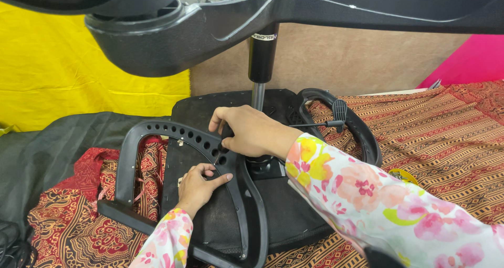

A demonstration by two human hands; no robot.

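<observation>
Floral sleeves lead to both hands at the black plastic armrest (194,136), a perforated hoop lying on the upturned chair seat (210,205). Her right hand (252,131) is closed around a dark tool handle (227,134), pressed down at the armrest's inner curve beside the gas-lift column (261,68). Her left hand (198,184) rests just below it, fingertips pinched together on the armrest's lower edge; whether they hold something small I cannot tell. The armrest looks rigid, light and smooth, best gripped along its thick curved bar. Above the column spreads the wheeled base (262,16). A second armrest (362,136) lies beyond the column, on patterned cloth (446,136).
</observation>
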